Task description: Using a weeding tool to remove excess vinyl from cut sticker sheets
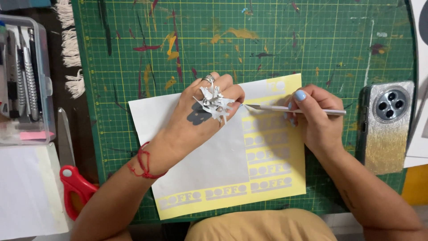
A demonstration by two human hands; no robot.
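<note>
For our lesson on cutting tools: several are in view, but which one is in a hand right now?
The slim silver craft knife, held in the right hand. The red-handled scissors lie untouched beside the mat; other knives sit in the plastic box.

The upper stretch of the paint-splattered green cutting mat [267, 40] lies open, with room to pass above the yellow-and-white vinyl sheet [209, 174]. To the right, a silver-cased phone [387, 129] lying flat blocks the mat's edge. To the left, red-handled scissors [71, 174] and a clear plastic tool box [24, 80] crowd the way.
</note>
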